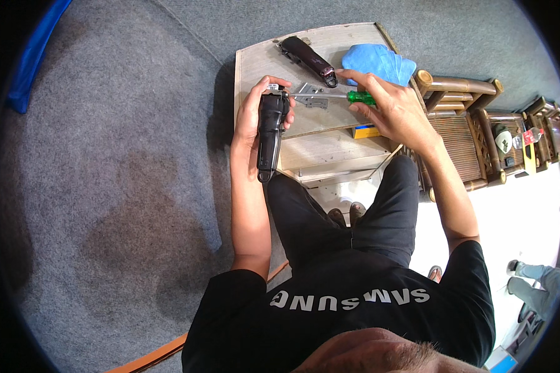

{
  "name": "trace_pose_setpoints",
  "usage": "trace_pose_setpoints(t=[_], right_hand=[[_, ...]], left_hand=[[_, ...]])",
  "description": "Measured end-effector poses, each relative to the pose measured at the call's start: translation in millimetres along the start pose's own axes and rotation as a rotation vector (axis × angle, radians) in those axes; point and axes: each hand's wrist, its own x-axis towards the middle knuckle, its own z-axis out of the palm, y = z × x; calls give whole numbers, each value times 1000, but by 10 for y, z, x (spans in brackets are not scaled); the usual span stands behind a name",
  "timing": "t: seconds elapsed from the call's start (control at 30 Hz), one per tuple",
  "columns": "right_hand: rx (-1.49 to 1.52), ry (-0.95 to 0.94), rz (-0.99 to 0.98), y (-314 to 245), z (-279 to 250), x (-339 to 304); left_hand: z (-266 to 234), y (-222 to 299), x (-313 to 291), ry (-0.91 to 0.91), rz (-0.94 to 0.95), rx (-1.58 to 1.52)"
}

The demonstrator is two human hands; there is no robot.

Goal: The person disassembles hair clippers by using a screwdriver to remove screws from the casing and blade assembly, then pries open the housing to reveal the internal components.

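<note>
My left hand [255, 112] grips a black hair clipper [269, 133] upright over the near left part of a small wooden table [261, 59]. My right hand [392, 105] holds a screwdriver with a green handle [359, 97]; its metal shaft points left, with the tip at the clipper's head. A loose metal blade plate [313, 97] lies flat on the table just beneath the shaft. A second, dark maroon clipper [308, 59] lies diagonally at the far side of the table.
A folded blue cloth [378, 62] rests on the table's far right corner. A small yellow and blue box [366, 131] sits on a lower shelf. Bamboo furniture [460, 124] stands to the right, with small items on it. Grey carpet [118, 155] covers the floor. Another person's legs [532, 280] show at the right edge.
</note>
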Motion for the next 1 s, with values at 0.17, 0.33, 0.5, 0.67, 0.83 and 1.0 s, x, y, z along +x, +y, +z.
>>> trace_pose_setpoints(t=[0.17, 0.33, 0.5, 0.67, 0.83, 1.0], right_hand=[[42, -67, 198, 47, 82, -56], [-44, -8, -9, -24, -6, 6], [39, -9, 54, -13, 58, -7], [110, -70, 234, -11, 98, -32], [51, 2, 25, -43, 0, 18], [103, 91, 31, -63, 44, -8]], left_hand=[[33, 13, -18, 12, -4, -2], [33, 7, -18, -1, -13, -1], [71, 37, -34, 39, -20, 3], [57, 19, -36, 29, -1, 4], [33, 28, -32, 28, -7, 3], [34, -4, 3, 33, -4, 12]])
